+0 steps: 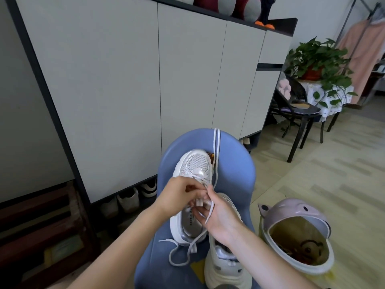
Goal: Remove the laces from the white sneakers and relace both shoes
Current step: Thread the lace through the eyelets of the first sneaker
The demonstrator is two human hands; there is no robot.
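A blue padded chair (233, 163) stands on a pale patterned floor (333, 174) and carries both white sneakers. Behind it runs a tall grey cabinet (125, 80) with dark edging; more shoes sit in the open gap under its doors. To the right of the chair, on the floor, stands a pink lidded bin (295, 232), its lid flipped up. Farther back right, a black chair (295, 109) stands beside a potted plant (318, 65) on a cloth-covered small table.

The upper sneaker (194, 163) lies on the chair seat with its toe pointing away towards the chair back, its opening towards the camera. The second sneaker (225, 265) lies just beside it to the right and nearer, mostly hidden under the right forearm.

Both hands meet over the upper sneaker's tongue. The left hand (177, 197) comes in from the lower left, its fingers curled and pinching at the lace (215, 155) near the eyelets. The right hand (220, 215) comes from the lower right, palm turned up, fingers bent towards the left hand's, with a strand of the lace lying across the palm; whether it pinches the strand I cannot tell for sure.

One length of lace runs doubled up over the chair back's top edge; another loops loosely on the seat below the sneaker's heel.

There is free floor to the right of the chair beyond the bin; the cabinet stands close behind and to the left.
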